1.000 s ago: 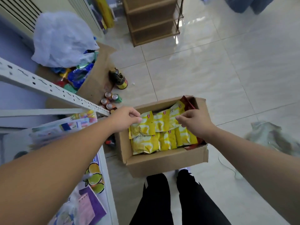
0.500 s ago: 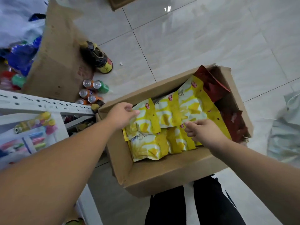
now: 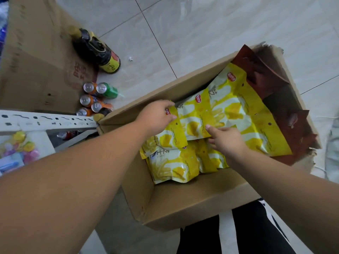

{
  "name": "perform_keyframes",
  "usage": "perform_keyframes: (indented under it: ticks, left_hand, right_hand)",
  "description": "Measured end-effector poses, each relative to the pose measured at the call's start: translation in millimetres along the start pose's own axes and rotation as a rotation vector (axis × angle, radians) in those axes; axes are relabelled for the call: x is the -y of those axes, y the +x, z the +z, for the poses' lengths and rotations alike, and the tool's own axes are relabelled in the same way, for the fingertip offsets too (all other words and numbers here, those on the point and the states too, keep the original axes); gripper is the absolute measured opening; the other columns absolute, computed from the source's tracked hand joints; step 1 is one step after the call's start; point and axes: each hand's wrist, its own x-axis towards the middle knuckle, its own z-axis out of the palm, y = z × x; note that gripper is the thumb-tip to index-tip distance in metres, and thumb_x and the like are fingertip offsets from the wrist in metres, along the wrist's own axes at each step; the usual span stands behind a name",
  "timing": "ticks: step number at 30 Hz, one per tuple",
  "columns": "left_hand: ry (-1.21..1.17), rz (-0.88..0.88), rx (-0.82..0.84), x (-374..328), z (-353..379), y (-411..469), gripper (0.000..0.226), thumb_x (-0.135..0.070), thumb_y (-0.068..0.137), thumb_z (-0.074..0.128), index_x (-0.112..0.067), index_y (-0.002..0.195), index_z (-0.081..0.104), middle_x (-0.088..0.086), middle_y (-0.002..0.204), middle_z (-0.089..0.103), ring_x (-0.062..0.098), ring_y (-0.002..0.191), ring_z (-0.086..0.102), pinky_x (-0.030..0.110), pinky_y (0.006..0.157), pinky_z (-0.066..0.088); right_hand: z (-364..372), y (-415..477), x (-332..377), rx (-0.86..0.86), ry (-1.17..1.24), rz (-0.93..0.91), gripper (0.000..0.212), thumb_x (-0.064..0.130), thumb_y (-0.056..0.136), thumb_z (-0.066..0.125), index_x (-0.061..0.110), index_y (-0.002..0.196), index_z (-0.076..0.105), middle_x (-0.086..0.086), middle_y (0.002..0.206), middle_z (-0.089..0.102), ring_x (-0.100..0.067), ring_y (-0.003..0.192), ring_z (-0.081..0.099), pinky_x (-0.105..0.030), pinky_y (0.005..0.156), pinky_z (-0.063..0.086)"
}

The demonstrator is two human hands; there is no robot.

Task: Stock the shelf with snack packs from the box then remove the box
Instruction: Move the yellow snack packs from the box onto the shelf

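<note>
An open cardboard box (image 3: 183, 204) sits on the floor in front of my legs, filled with several yellow-and-white snack packs (image 3: 233, 109). Dark red packs (image 3: 264, 79) lie along its far right side. My left hand (image 3: 156, 114) pinches the top edge of the leftmost upper yellow pack (image 3: 168, 138). My right hand (image 3: 225, 140) rests on the middle packs with fingers spread, its fingertips on the lower edge of an upper pack. The white metal shelf (image 3: 45, 121) stands at the left, next to the box.
Several drink cans (image 3: 95, 98) and a dark bottle (image 3: 97, 50) lie on the tiled floor beyond the shelf. A flattened cardboard sheet (image 3: 36, 61) lies at the upper left. Colourful small items (image 3: 20, 149) sit on the shelf. A pale bag (image 3: 333, 151) lies at the right edge.
My head has leaned in over the box, so it fills more of the view. My right hand has slid from the far packs down to the middle ones. My left hand keeps its pinch.
</note>
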Motion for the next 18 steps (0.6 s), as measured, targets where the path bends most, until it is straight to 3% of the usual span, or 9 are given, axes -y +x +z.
perform_keyframes:
  ticks: [3, 7, 9, 13, 16, 18]
  left_hand:
    - [0.229, 0.119, 0.098, 1, -1, 16, 0.049, -0.023, 0.096, 0.062, -0.02, 0.144, 0.053, 0.001, 0.15, 0.05, 0.021, 0.134, 0.049, 0.028, 0.109, 0.035]
    - [0.364, 0.165, 0.198, 4, 4, 34, 0.052, -0.019, 0.098, 0.057, -0.022, 0.149, 0.045, -0.008, 0.163, 0.028, 0.012, 0.149, 0.027, 0.024, 0.119, 0.02]
    - [0.417, 0.181, 0.209, 5, 9, 41, 0.053, -0.016, 0.098, 0.057, -0.022, 0.149, 0.045, -0.008, 0.163, 0.026, 0.012, 0.148, 0.028, 0.023, 0.118, 0.021]
    - [0.484, 0.184, 0.187, 2, 19, 47, 0.041, -0.012, 0.096, 0.055, -0.026, 0.134, 0.057, -0.004, 0.144, 0.043, 0.025, 0.12, 0.055, 0.031, 0.102, 0.043]
    - [0.57, 0.171, 0.196, 2, 18, 47, 0.022, -0.015, 0.095, 0.056, -0.023, 0.112, 0.066, 0.005, 0.117, 0.051, 0.031, 0.101, 0.059, 0.035, 0.084, 0.048]
    - [0.591, 0.174, 0.171, 4, 14, 44, 0.018, -0.02, 0.096, 0.056, -0.02, 0.108, 0.069, 0.008, 0.11, 0.053, 0.033, 0.096, 0.06, 0.038, 0.083, 0.051]
  right_hand:
    - [2, 9, -8, -0.003, 0.011, 0.016, 0.035, 0.043, 0.087, 0.075, 0.014, 0.073, 0.063, -0.015, 0.093, 0.075, -0.033, 0.095, 0.072, -0.055, 0.091, 0.056]
    - [3, 19, -16, 0.012, 0.057, 0.046, 0.042, 0.039, 0.088, 0.075, -0.003, 0.088, 0.071, -0.021, 0.091, 0.075, -0.036, 0.09, 0.073, -0.057, 0.085, 0.058]
    - [4, 23, -19, 0.024, 0.072, 0.045, 0.049, 0.038, 0.089, 0.075, -0.011, 0.094, 0.068, -0.024, 0.093, 0.074, -0.035, 0.089, 0.074, -0.058, 0.085, 0.058]
    - [4, 31, -28, 0.026, 0.066, 0.04, 0.045, 0.031, 0.09, 0.074, -0.014, 0.096, 0.066, -0.022, 0.089, 0.075, -0.032, 0.083, 0.075, -0.059, 0.082, 0.058]
    - [3, 31, -32, 0.009, 0.036, 0.033, 0.038, 0.029, 0.09, 0.073, -0.009, 0.089, 0.069, -0.018, 0.081, 0.076, -0.036, 0.079, 0.074, -0.058, 0.079, 0.058]
    - [1, 28, -32, 0.004, -0.006, -0.005, 0.036, 0.03, 0.091, 0.072, -0.005, 0.085, 0.07, -0.017, 0.078, 0.075, -0.034, 0.072, 0.071, -0.056, 0.078, 0.059]
